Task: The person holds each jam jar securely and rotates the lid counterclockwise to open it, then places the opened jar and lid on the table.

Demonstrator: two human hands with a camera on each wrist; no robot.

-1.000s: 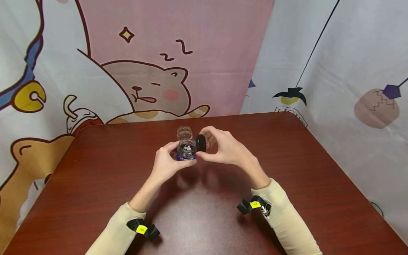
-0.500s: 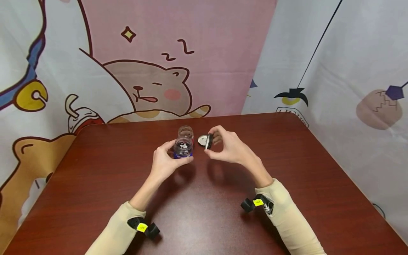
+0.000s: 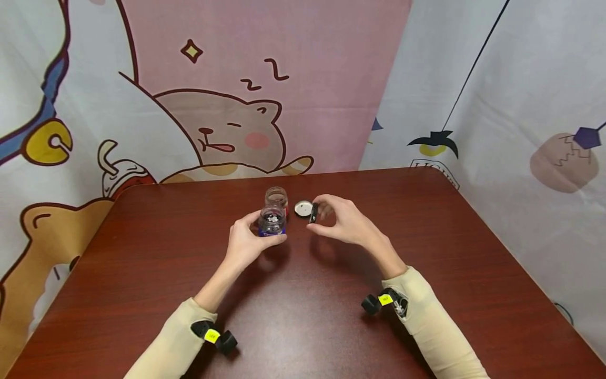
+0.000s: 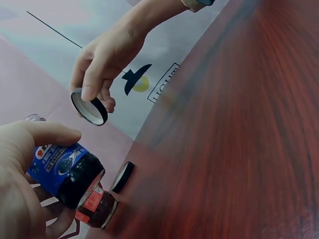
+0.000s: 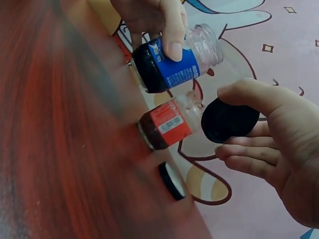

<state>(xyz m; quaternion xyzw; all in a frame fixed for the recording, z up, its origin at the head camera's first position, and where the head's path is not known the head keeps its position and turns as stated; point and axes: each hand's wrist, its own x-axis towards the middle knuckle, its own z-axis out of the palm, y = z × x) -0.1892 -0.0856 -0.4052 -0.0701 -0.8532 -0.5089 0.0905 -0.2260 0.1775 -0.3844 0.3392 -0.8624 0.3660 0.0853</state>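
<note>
My left hand (image 3: 246,241) grips an uncapped glass jar with a blue label (image 5: 180,62), its dark contents low inside. The jar is held above the table, mouth up. To its right, my right hand (image 3: 342,220) pinches a black jar lid (image 5: 229,119) by the edge, on its side; the pale inner face shows in the left wrist view. Just behind the blue-labelled jar stands a second open glass jar with a red label (image 5: 170,123), also with dark contents. Another black lid (image 3: 303,208) lies on the table beside it, pale inside facing up.
The brown wooden table (image 3: 303,316) extends around both hands. A printed curtain (image 3: 322,84) hangs right behind its far edge and along the right side. Each wrist carries a small black camera on a strap.
My right hand has drawn the lid away from the blue-labelled jar, to the right, uncovering the second lid on the table. The left hand with the jar has shifted slightly left.
</note>
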